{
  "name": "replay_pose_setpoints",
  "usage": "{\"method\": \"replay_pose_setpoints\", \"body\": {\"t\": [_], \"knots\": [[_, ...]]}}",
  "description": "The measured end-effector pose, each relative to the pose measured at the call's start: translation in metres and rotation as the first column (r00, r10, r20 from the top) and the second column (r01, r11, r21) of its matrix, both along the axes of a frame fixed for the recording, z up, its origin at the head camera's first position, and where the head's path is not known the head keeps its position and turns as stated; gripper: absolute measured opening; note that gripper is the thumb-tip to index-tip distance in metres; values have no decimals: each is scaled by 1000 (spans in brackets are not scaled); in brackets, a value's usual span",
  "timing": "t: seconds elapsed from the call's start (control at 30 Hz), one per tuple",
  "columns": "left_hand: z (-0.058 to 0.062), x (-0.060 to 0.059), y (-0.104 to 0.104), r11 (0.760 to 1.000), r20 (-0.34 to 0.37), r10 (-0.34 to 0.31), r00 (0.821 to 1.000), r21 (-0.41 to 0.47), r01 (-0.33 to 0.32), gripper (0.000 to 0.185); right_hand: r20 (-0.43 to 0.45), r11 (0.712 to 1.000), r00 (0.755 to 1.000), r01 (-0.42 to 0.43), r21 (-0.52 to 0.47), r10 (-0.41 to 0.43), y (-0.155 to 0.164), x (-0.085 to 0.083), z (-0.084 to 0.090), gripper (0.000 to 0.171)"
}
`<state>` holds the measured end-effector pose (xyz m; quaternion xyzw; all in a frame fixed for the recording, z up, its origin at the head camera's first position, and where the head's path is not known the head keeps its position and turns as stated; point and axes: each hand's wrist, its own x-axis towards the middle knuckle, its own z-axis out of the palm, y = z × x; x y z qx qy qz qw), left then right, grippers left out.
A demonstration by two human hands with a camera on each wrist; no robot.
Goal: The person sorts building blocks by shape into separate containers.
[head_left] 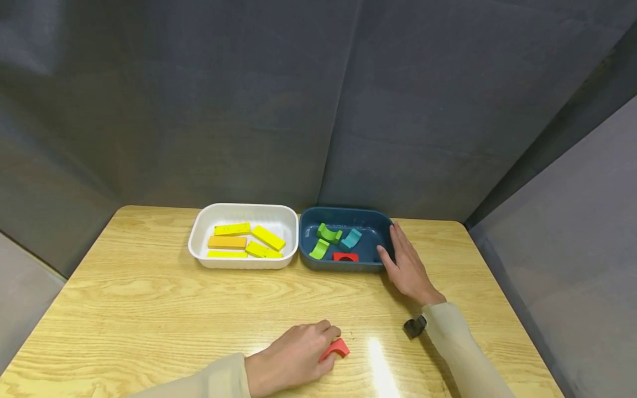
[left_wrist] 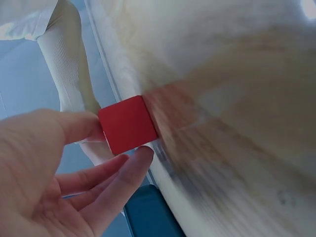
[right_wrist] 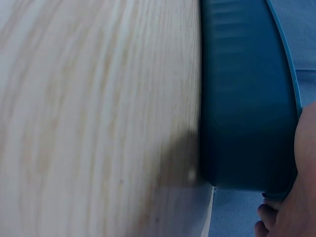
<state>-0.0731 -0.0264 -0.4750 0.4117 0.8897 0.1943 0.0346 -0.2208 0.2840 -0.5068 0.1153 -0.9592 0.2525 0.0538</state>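
My left hand (head_left: 298,354) pinches a red arch-shaped block (head_left: 337,348) between thumb and fingers near the table's front. In the left wrist view, a flat face of the red block (left_wrist: 128,126) shows between the fingertips, close to the tabletop. My right hand (head_left: 410,273) grips the right end of a dark blue bin (head_left: 343,266), thumb over the rim and fingers along its outer side. Inside that bin lie two green curved blocks (head_left: 320,249), a teal curved block (head_left: 351,239) and another red arch block (head_left: 345,257). The right wrist view shows the blue bin's outer wall (right_wrist: 247,98).
A white bin (head_left: 244,263) stands directly left of the blue one, with several yellow blocks (head_left: 269,237) and one orange block (head_left: 227,242) in it. Wood-grain tabletop (head_left: 174,309) lies before both bins. Dark cloth (head_left: 224,110) hangs behind the table.
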Motion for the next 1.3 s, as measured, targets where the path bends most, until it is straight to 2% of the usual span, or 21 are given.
{"method": "replay_pose_setpoints", "body": {"t": [0.23,0.47,0.57,0.77,1.1,1.3], "knots": [[0,0,1,1000,-36,-2,999,20,2,12,10,1000,1000,-1,-7,1,0,1,1,81],[-2,-3,2,999,-105,-11,994,36,15,9,-3,1000,1000,-2,-5,2,-2,0,4,81],[-4,-4,2,999,-175,-20,984,34,26,8,-4,1000,1000,-4,-4,4,-2,-1,5,81],[-6,-4,2,998,-310,-21,950,44,36,9,0,1000,1000,1,-5,-1,-1,-1,5,81],[-1,-10,0,996,-342,-14,939,75,42,9,6,1000,1000,9,-6,-9,-2,0,3,81],[8,-20,1,997,-306,-2,952,72,25,14,6,1000,1000,10,-4,-10,-2,1,3,81]]}}
